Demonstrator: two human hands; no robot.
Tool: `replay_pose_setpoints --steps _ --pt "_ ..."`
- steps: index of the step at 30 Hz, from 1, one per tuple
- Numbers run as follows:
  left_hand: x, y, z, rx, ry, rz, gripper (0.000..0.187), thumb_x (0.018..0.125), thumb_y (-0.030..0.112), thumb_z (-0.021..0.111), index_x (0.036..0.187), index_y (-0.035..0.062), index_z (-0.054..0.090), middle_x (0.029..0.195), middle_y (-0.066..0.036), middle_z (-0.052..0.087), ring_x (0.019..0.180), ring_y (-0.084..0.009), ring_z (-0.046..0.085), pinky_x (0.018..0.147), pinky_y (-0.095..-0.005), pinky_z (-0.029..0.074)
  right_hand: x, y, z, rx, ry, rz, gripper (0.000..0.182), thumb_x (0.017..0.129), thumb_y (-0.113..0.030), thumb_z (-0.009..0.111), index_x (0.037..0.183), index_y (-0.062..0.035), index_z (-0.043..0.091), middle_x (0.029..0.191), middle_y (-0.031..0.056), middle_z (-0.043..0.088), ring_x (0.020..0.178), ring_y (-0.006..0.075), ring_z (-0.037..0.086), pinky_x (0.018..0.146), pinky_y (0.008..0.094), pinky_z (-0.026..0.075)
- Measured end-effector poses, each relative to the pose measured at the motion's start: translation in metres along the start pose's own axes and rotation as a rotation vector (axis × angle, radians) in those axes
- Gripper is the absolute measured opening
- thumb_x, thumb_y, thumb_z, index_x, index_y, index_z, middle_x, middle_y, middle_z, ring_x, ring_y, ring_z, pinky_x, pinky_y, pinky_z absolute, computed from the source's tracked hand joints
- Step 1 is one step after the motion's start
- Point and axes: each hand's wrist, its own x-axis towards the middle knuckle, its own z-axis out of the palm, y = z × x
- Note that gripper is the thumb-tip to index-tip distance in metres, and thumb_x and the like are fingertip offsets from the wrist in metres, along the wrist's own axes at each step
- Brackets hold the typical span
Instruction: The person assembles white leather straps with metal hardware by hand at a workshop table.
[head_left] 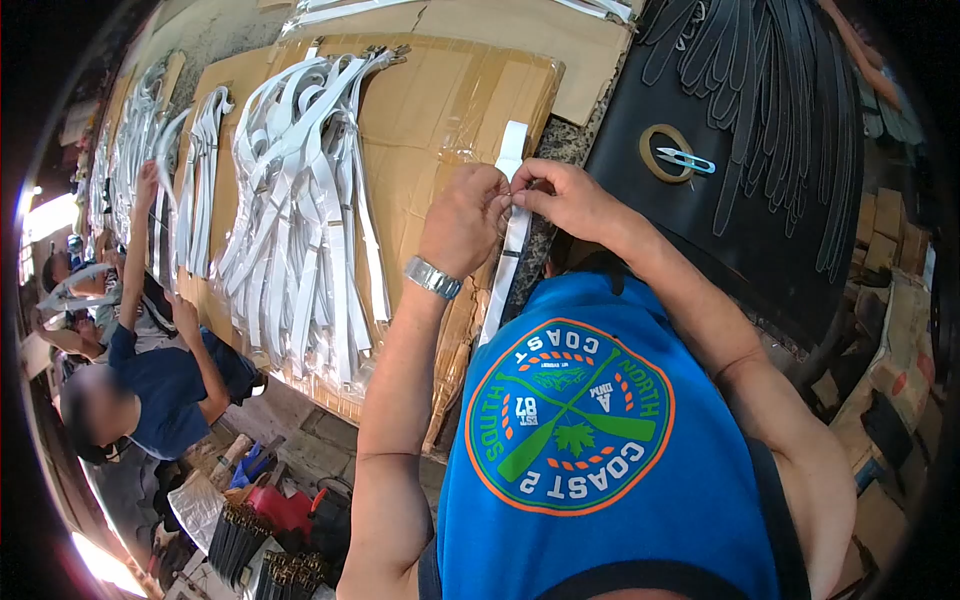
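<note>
A white strap [513, 245] runs from the cardboard sheet's right edge down toward the blue shirt. My left hand [466, 218], with a metal watch above it on the wrist, pinches the strap near its upper end. Facing it, my right hand [568, 198] has thumb and forefinger closed on the same spot, and the fingertips of both hands nearly touch. A wider white end of the strap sticks out beyond the fingers. Any small part between the fingertips is too small to make out.
White straps [310, 200] lie heaped on the cardboard [430, 110] at left. On the black surface [640, 210] at right are a tape roll [647, 152], blue-handled snips [690, 160] and many black straps [760, 110]. A person [170, 400] in dark blue works at far left.
</note>
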Motion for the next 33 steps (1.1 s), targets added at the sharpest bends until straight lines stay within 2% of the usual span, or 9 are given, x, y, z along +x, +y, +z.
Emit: replay_pose_setpoints --steps 5,8,11,14,18,21,26,33 --pt "0.001 0.004 0.000 0.057 0.024 -0.065 0.013 0.086 0.015 0.066 0.091 0.0060 0.058 0.088 -0.013 0.061 0.082 -0.0345 0.062 0.071 -0.0440 0.049 0.008 0.003 0.001 0.027 -0.017 0.018 0.016 0.086 -0.018 0.065 0.092 -0.0034 0.064 0.081 0.0105 0.066 0.077 0.0172 0.061 0.073 0.0326 0.048" --pt "-0.001 -0.002 -0.005 -0.020 -0.043 -0.110 0.014 0.085 0.014 0.064 0.097 0.0070 0.061 0.092 -0.014 0.063 0.082 -0.0340 0.063 0.072 -0.0419 0.050 0.007 0.007 0.002 0.079 -0.035 -0.007 0.016 0.086 -0.017 0.065 0.091 -0.0023 0.063 0.080 0.0091 0.065 0.077 0.0163 0.061 0.072 0.0326 0.048" --pt "-0.002 0.001 -0.012 -0.180 -0.063 -0.168 0.025 0.085 0.011 0.063 0.109 0.0070 0.060 0.099 -0.015 0.065 0.084 -0.0291 0.066 0.076 -0.0376 0.052 0.004 -0.001 -0.002 0.049 -0.049 0.020 0.014 0.086 -0.015 0.065 0.090 -0.0016 0.063 0.079 0.0087 0.065 0.077 0.0164 0.061 0.073 0.0328 0.048" --pt "0.002 -0.021 -0.010 -0.464 0.022 -0.193 0.036 0.086 0.007 0.067 0.120 0.0025 0.056 0.103 -0.011 0.067 0.093 -0.0166 0.063 0.082 -0.0291 0.052 0.005 0.007 -0.002 0.028 -0.024 -0.060 0.012 0.086 -0.013 0.063 0.090 -0.0018 0.062 0.079 0.0088 0.064 0.077 0.0168 0.060 0.073 0.0330 0.048" --pt "0.007 -0.032 -0.018 -0.615 -0.106 -0.280 0.034 0.086 0.005 0.066 0.116 -0.0046 0.054 0.097 -0.012 0.067 0.088 -0.0142 0.065 0.075 -0.0267 0.053 0.004 0.007 -0.002 0.031 -0.041 -0.054 0.011 0.086 -0.012 0.062 0.091 -0.0021 0.063 0.081 0.0103 0.066 0.079 0.0186 0.062 0.075 0.0334 0.049" --pt "0.010 -0.036 -0.017 -0.710 -0.155 -0.323 0.033 0.085 0.005 0.067 0.115 -0.0035 0.055 0.092 -0.009 0.067 0.083 -0.0124 0.064 0.073 -0.0251 0.053 0.003 0.006 -0.002 0.000 -0.062 -0.010 0.013 0.086 -0.014 0.062 0.093 -0.0028 0.064 0.084 0.0123 0.067 0.081 0.0216 0.064 0.075 0.0344 0.049" --pt "0.015 -0.032 -0.005 -0.669 -0.115 -0.279 0.027 0.084 0.004 0.068 0.108 -0.0032 0.057 0.086 -0.005 0.065 0.077 -0.0097 0.061 0.070 -0.0236 0.052 -0.001 -0.004 -0.004 -0.131 -0.066 0.042 0.016 0.086 -0.019 0.062 0.095 -0.0046 0.065 0.088 0.0151 0.068 0.085 0.0290 0.066 0.076 0.0379 0.050" --pt "0.014 -0.030 0.006 -0.619 -0.154 -0.268 0.027 0.085 0.007 0.070 0.108 -0.0013 0.058 0.089 -0.003 0.064 0.078 -0.0078 0.060 0.070 -0.0203 0.049 -0.006 0.000 -0.002 -0.151 -0.079 0.037 0.016 0.086 -0.020 0.063 0.094 -0.0060 0.066 0.087 0.0155 0.069 0.087 0.0307 0.067 0.078 0.0397 0.050"
